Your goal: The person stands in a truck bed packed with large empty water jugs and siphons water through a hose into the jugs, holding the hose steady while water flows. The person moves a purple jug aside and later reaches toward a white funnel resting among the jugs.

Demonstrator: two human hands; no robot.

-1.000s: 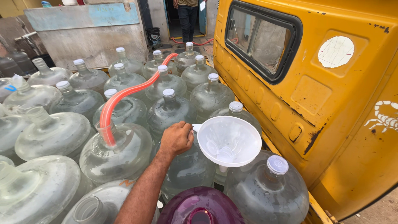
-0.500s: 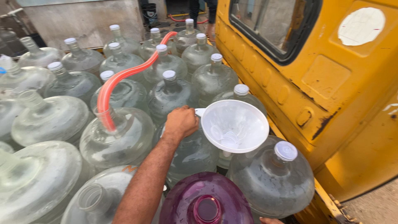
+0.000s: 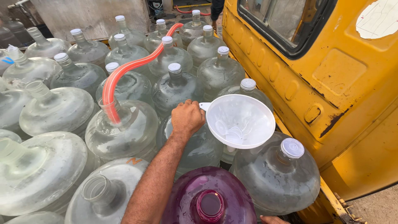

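Head view. My left hand (image 3: 187, 118) is closed in a fist, fingers (image 3: 191, 103) curled around the short handle tab of a white plastic funnel (image 3: 240, 121). The funnel is held roughly level, wide mouth up, its spout hanging down between the jugs beneath it. Below my forearm stands a purple jug (image 3: 208, 200), neck open, at the near edge of the load. Just right of it, a clear jug with a white cap (image 3: 292, 148), close against the yellow vehicle body (image 3: 327, 74). Left of my fist, an open clear jug (image 3: 124, 130) takes the end of a red hose (image 3: 124, 72), which arcs back over the capped jugs behind. At the bottom edge, a sliver of my right hand (image 3: 273, 219); grip cannot be told.
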